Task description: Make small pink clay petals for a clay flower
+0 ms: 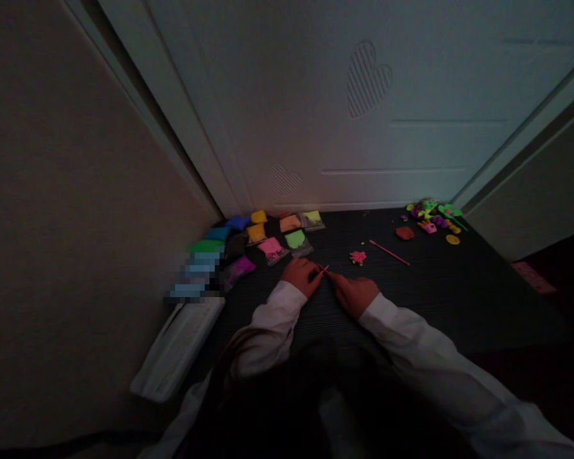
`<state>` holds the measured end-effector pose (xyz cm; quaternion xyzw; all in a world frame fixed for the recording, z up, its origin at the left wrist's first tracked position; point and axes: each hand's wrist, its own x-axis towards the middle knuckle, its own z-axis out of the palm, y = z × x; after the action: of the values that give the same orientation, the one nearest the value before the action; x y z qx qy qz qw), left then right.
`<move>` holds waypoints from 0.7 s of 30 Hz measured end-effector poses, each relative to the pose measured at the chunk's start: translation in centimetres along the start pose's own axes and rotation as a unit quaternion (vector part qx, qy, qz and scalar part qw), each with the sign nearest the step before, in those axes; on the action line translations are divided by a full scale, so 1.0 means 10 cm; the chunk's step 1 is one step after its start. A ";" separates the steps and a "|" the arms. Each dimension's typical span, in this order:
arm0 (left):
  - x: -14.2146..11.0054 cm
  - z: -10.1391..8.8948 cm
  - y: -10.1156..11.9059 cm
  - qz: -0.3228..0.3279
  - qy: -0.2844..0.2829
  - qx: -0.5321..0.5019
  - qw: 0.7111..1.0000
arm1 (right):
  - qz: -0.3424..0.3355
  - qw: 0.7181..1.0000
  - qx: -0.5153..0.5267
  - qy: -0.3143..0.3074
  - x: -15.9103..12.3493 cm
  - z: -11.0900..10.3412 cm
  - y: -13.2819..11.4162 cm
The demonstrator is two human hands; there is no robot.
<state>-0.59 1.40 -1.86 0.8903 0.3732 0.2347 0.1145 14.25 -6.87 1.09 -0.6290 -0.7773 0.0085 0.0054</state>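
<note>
Over the dark table, my left hand [300, 275] is closed, its thumb and fingers pinching a thin pink stick [324, 269]. My right hand [355, 294] comes in from the right with its fingers closed, fingertips right beside the stick; what they hold, if anything, is too small to make out. Just beyond the right hand lies a small pink clay flower [358, 257] with bits of green at its edge. A longer pink modelling tool [390, 253] rests to the right of the flower.
Bags of coloured clay [272, 250] lie at the back left. Past a blurred blue item, a long whitish box [179, 350] stands by the left wall. Colourful clay pieces [430, 217] and a red lump [404, 233] sit back right. A white door [291, 127] rises behind.
</note>
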 end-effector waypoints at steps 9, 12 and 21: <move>0.02 -0.01 0.04 -0.027 -0.020 -0.008 0.999 | 0.025 1.000 -0.006 0.009 -0.01 -0.02 -0.02; 0.03 -0.02 0.04 -0.020 -0.024 0.001 1.000 | 0.026 1.000 -0.003 0.009 0.01 -0.01 -0.03; 0.01 0.03 -0.02 -0.002 -0.014 0.004 1.000 | 0.041 0.999 -0.023 -0.012 0.00 -0.03 -0.04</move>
<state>-0.49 1.59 -2.10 0.8931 0.3746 0.2202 0.1169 13.87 -6.94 1.41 -0.6604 -0.7507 -0.0017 -0.0185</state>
